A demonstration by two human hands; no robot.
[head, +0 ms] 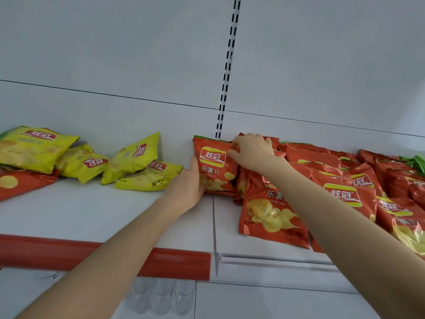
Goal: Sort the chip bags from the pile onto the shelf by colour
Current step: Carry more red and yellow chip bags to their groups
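Note:
A red chip bag (212, 166) stands upright against the shelf's back wall near the middle. My left hand (187, 187) presses flat against its left edge, fingers straight. My right hand (251, 151) grips its upper right corner, fingers curled over the top. To the right lies a group of several red bags (345, 187), some leaning, some flat. On the left lie several yellow bags (135, 165) in a loose heap. One red bag (20, 184) lies under the yellow ones at the far left.
The white shelf (103, 210) has a red front strip (115, 256) on its left half and a white rail on its right half. A slotted upright (226, 72) runs up the back wall. A green bag (417, 162) peeks out at far right.

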